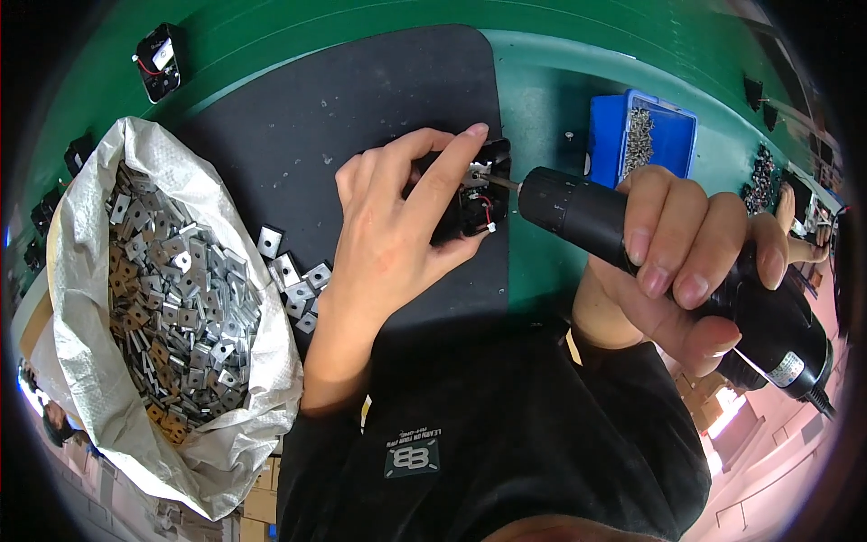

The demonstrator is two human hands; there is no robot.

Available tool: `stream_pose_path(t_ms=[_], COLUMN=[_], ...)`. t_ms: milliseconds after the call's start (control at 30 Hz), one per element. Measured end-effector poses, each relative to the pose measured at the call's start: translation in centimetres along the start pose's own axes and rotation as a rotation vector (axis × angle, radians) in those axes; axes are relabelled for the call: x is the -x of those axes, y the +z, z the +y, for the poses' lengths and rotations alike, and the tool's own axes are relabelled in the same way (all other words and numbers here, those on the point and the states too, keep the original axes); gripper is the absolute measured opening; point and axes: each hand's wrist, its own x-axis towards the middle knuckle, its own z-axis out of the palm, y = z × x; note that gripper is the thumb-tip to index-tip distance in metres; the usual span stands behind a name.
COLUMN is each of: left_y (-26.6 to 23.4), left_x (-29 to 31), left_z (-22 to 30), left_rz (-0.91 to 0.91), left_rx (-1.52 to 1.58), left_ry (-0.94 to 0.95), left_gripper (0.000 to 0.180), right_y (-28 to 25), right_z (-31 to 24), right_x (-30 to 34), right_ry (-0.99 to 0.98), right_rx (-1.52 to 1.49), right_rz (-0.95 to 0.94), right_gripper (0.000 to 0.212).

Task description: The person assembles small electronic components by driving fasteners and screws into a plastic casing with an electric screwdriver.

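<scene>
My left hand is closed around a small black plastic housing, steadying it on the black mat. Inside the housing are a bright metal piece and a red wire ending in a white connector. My right hand grips a black corded electric screwdriver held nearly sideways. Its thin bit points left into the housing, at the metal piece. Whether the tip sits on a screw is too small to tell.
At left stands a white woven sack full of small square metal plates. Several loose plates lie beside it. A blue box holds screws. One loose screw lies nearby. Another black housing is at far left.
</scene>
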Motion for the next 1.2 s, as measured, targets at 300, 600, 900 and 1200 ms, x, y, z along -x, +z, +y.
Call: stream_pose_path(t_ms=[300,600,900,1200], left_y=[0.2,-0.2,0.5,-0.4], left_x=[-0.2,-0.3,0.2,-0.1], left_z=[-0.1,-0.3,-0.4,-0.1], left_rz=[0.015,0.017,-0.009,0.009], left_rx=[0.003,-0.002,-0.009,-0.085], left_ry=[0.014,0.029,0.028,0.023], left_gripper=[0.077,0.075,0.075,0.081], right_y=[-0.3,-0.6,-0.8,-2.6], right_z=[-0.3,0.5,-0.1,-5.7], right_x=[-0.4,-1.0,-0.8,-1.1], right_ry=[0.045,0.004,-0.001,-0.144], right_rx=[0.015,-0.008,0.038,0.082], right_rz=[-0.046,-0.198,-0.266,-0.058], right_gripper=[0.039,0.031,0.039,0.043])
